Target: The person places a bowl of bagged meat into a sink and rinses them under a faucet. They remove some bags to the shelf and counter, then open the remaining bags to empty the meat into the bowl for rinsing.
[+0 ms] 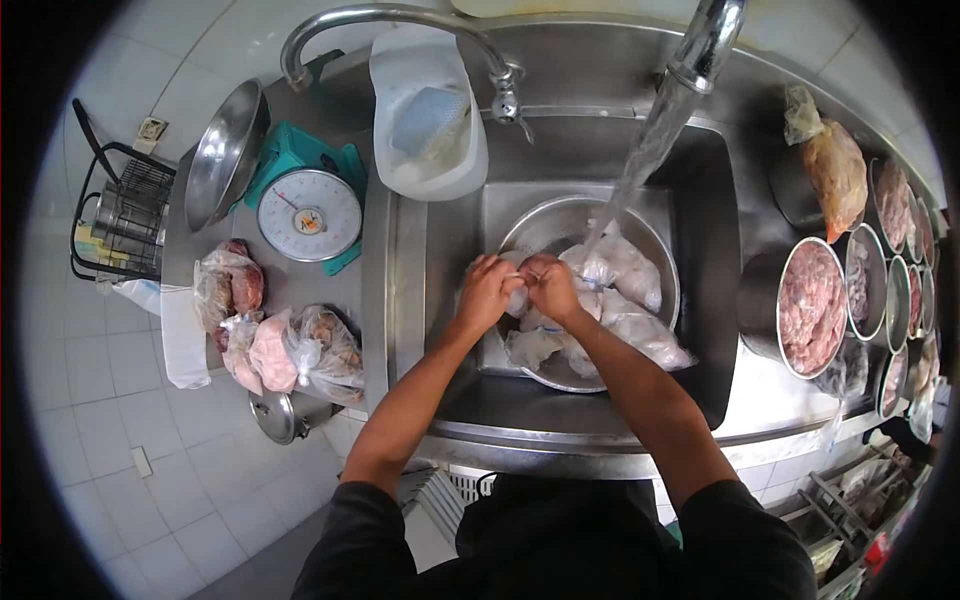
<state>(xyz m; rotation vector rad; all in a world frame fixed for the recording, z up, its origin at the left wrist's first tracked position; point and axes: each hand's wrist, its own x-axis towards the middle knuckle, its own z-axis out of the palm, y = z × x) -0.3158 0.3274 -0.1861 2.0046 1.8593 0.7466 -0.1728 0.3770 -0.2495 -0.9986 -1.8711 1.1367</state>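
Both hands meet over the left part of a round metal bowl [672, 262] in the sink. My left hand [488, 292] has its fingers closed on the neck of a clear plastic bag [517, 300]. Right beside it, my right hand [551, 288] pinches the same bag neck. Several wet bags of pale contents [632, 270] fill the bowl, some hanging over its front rim. Water [632, 180] pours onto them from a wide tap [703, 50].
Behind the sink's left side stands a white plastic container [432, 175]. To the left are a dial scale [309, 215], a metal bowl [228, 155] and bagged meat [275, 352]. Metal pots of meat [810, 308] and a bagged piece [835, 175] line the right counter.
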